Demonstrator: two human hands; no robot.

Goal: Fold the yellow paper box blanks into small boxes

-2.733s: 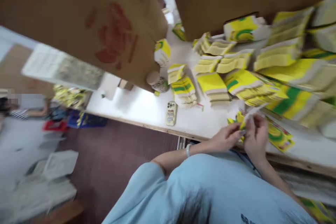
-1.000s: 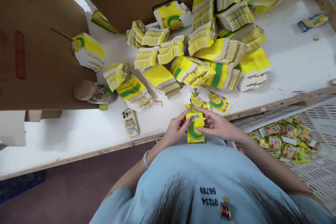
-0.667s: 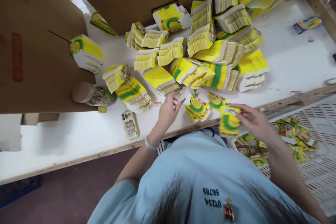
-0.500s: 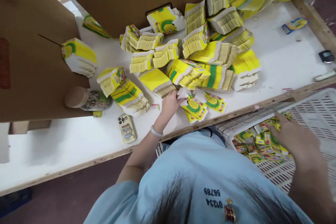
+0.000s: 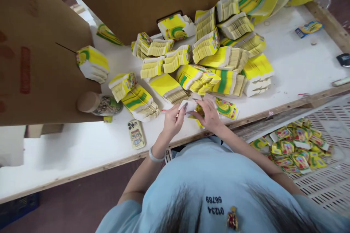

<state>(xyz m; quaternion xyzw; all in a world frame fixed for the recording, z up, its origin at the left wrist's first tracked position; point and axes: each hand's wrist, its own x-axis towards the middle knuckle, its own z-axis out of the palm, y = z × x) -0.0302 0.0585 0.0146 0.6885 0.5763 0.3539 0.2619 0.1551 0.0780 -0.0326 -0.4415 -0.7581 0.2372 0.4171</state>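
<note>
My left hand pinches a small flat cardboard box, its white inner side showing, above the table's front edge. Thumb and fingers of my right hand close on the same box from the right. Partly hidden below my right hand lie yellow and green printed boxes; one more flat box rests just to its right. Behind my hands, a stack of flattened yellow boxes fans out, with several more bundles around it.
A white slatted basket holding many small yellow boxes stands at the right. To the left are a phone, a lidded jar and large brown cartons. A small blue box lies far right.
My right hand has come from the basket to the table and joined my left. My left hand has lifted a flat box toward me. The view has shifted slightly.
</note>
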